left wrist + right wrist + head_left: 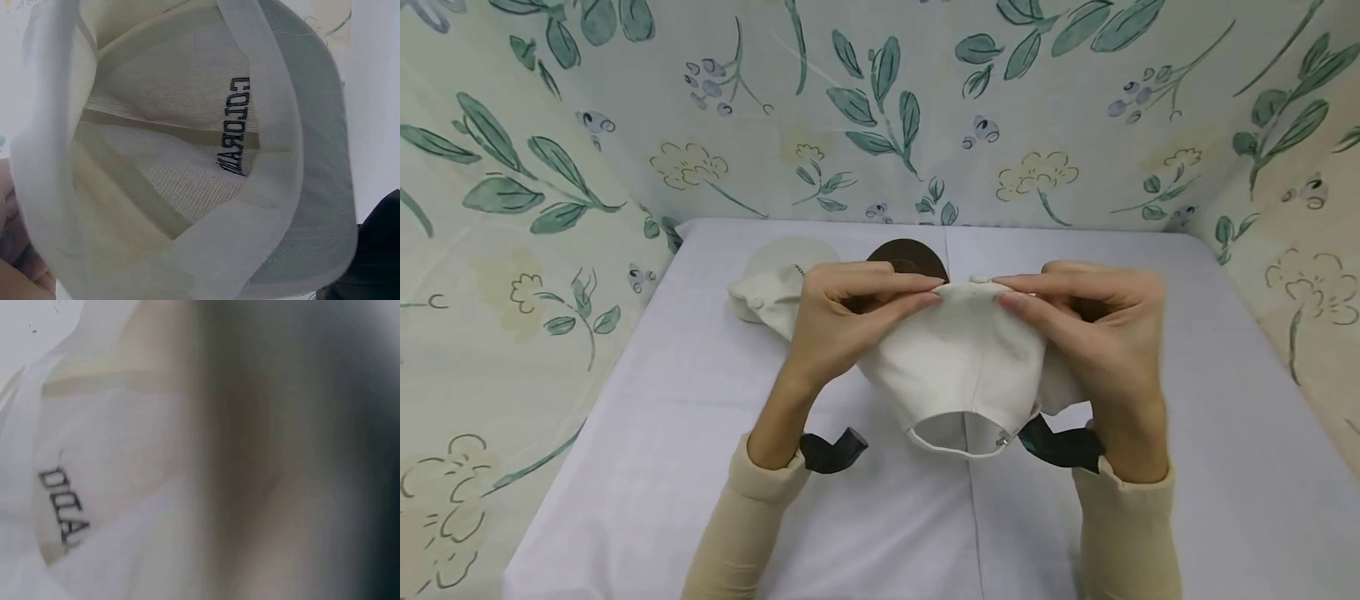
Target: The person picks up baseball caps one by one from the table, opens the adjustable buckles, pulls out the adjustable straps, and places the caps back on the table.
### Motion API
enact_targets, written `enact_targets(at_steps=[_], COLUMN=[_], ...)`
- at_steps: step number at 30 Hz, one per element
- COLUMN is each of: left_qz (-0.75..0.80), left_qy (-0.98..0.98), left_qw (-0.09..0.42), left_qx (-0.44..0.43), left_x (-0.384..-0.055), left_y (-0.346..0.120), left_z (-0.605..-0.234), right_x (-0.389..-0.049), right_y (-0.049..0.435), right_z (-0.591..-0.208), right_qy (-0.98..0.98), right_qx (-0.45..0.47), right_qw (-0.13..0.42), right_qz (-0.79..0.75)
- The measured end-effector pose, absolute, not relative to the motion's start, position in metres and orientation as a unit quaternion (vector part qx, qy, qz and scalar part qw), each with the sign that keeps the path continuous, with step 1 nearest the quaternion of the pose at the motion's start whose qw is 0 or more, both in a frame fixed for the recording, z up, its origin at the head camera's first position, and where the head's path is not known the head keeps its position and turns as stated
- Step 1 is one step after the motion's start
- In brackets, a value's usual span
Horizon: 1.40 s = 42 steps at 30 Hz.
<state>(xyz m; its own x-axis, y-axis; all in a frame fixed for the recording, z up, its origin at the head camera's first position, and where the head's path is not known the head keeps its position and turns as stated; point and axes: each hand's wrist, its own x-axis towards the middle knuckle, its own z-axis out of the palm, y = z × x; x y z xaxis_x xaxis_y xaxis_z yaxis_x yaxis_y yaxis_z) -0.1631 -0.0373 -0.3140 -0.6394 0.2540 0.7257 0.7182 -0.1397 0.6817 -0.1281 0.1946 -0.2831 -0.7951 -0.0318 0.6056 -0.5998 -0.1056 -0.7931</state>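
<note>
Front cap [958, 354] between both hands [835, 325] [1108, 333], two rear caps [771, 292] [910, 255] on the table [1225, 417].

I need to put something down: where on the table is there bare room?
The table is bare right of the right hand, out to the table's edge, and left of the left sleeve. The middle is crowded: the left hand and right hand pinch a white cap, with a pale cap and a brown cap behind.

white cap [958, 362] | held aloft — crown [951, 325] topmost, rear opening [942, 432] below | dark front lettering [235, 117]
</note>
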Motion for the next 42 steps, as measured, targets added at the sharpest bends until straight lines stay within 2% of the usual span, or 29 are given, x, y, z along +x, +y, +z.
enact_targets(at_steps=[11,24,33,37,42], left_qz=[-0.635,-0.634,-0.638,-0.637,-0.619], left_qy=[-0.658,-0.663,-0.655,-0.650,-0.645], left_qw=[0.190,0.197,0.191,0.158,0.062], left_qx=[-0.359,-0.345,-0.356,-0.382,-0.444], left_x=[-0.169,-0.171,-0.173,-0.175,-0.177], left_y=[-0.041,-0.043,-0.041,-0.046,-0.060], left_z=[-0.316,-0.319,-0.320,-0.321,-0.320], right_x=[-0.147,-0.150,-0.153,-0.156,-0.161], right_y=[0.192,0.186,0.190,0.193,0.201], right_z=[-0.298,-0.301,-0.304,-0.305,-0.304], right_qy=[-0.634,-0.638,-0.639,-0.635,-0.622], right_qx=[0.198,0.187,0.183,0.166,0.127], right_qw=[0.160,0.167,0.194,0.211,0.228], right_qz=[0.730,0.728,0.721,0.725,0.738])
